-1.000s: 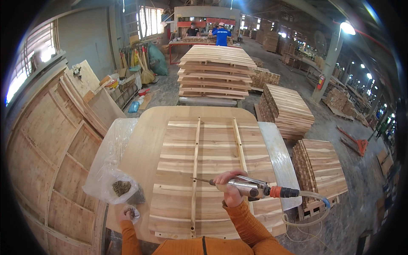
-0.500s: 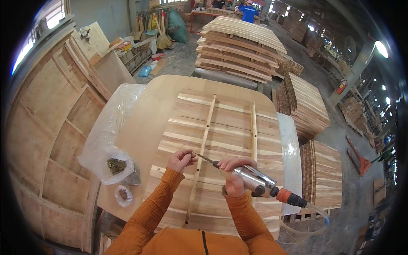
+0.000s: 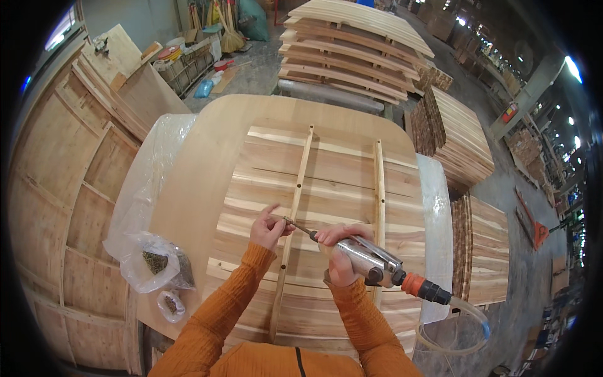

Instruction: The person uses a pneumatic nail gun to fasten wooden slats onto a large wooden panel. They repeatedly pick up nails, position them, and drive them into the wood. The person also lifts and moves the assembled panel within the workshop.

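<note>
My right hand [image 3: 343, 251] is wrapped round a silver air screwdriver [image 3: 370, 259], its thin bit [image 3: 301, 227] pointing left and away from me. At the bit's tip my left hand [image 3: 270, 227] pinches a small screw [image 3: 287, 220], partly hidden by the fingers; the index finger sticks out. Both hands hover over a striped wooden panel [image 3: 339, 176]. Two narrow battens with dark holes run lengthwise on it: the left batten [image 3: 304, 160] lies under the bit, the right batten [image 3: 380, 176] beyond the tool.
The panel lies on a rounded tan board [image 3: 182, 195]. Clear bags of small brownish pieces, a larger bag [image 3: 164, 267] and a smaller bag [image 3: 170, 306], sit at the left. An air hose [image 3: 472, 339] loops off the right edge. Panel stacks [image 3: 352, 50] stand behind and right.
The view has shifted, with the board lower and nearer. My left index finger has stretched out, while the thumb and other fingers stay at the bit's tip. The right hand keeps its grip.
</note>
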`<action>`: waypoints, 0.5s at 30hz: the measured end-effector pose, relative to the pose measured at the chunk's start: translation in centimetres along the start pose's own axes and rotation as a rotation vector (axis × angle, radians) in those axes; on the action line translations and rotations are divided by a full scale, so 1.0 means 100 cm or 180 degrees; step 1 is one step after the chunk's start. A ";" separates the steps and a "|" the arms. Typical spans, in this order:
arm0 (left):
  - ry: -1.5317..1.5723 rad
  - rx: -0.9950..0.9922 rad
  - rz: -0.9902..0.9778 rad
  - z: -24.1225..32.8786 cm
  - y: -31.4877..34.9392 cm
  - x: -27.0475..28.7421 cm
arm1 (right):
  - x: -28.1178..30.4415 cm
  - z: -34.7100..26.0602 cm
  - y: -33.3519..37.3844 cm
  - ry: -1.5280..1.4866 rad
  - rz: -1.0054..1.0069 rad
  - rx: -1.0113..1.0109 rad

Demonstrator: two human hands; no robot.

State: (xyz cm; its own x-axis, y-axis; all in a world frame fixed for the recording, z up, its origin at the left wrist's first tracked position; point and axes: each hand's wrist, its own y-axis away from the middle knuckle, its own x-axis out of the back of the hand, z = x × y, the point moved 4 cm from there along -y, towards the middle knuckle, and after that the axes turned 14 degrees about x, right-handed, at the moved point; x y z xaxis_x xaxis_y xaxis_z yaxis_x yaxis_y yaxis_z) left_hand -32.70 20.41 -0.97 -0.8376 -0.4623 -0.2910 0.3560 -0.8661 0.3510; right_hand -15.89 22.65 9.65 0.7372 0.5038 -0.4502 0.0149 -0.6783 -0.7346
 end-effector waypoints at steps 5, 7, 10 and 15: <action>0.0215 0.0279 -0.0059 -0.019 -0.023 0.010 | 0.003 0.020 -0.004 0.0341 0.0065 -0.0046; 0.0265 0.0392 -0.0071 -0.023 -0.026 0.011 | 0.006 0.026 -0.004 0.0359 0.0089 -0.0054; 0.0320 0.0397 -0.0176 -0.018 -0.033 -0.001 | 0.011 0.036 -0.010 0.0440 -0.0144 0.0009; 0.0363 0.0398 -0.0554 0.003 -0.088 -0.025 | 0.023 0.081 -0.045 0.0485 -0.0331 -0.0086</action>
State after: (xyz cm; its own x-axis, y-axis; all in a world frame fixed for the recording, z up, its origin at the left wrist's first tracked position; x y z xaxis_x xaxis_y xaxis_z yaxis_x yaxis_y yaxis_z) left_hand -33.87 29.20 -3.11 -0.8272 -0.3327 -0.4528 0.1503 -0.9075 0.3922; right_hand -19.76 31.17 7.79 0.8246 0.4864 -0.2890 0.1129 -0.6420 -0.7584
